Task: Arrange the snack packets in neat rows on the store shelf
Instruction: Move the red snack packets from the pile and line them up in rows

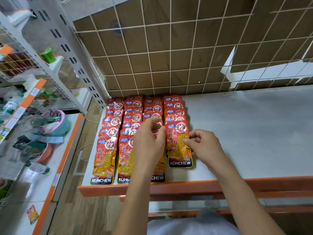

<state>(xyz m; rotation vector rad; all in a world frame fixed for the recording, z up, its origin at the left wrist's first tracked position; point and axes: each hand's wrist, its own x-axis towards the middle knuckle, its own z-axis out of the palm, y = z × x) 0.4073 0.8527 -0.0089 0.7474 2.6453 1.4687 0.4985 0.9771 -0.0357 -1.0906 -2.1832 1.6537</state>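
While the right hand (205, 146) pinches the front packet (179, 150) (lengthwise front-to-back), the left hand (149, 145) has an unclear grip. Bare shelf (245, 124) spreads rightward.

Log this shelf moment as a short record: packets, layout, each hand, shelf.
packets: KONCHEW snack packets, orange-red, overlapping front to back
layout: four columns at the shelf's left end; the rightmost column stops short of the front edge
right hand: pinches the right edge of the front packet of the rightmost column
left hand: lies over the third column, fingers curled at that packet's left edge; grip unclear
shelf: white, with an orange front edge; wire grid behind
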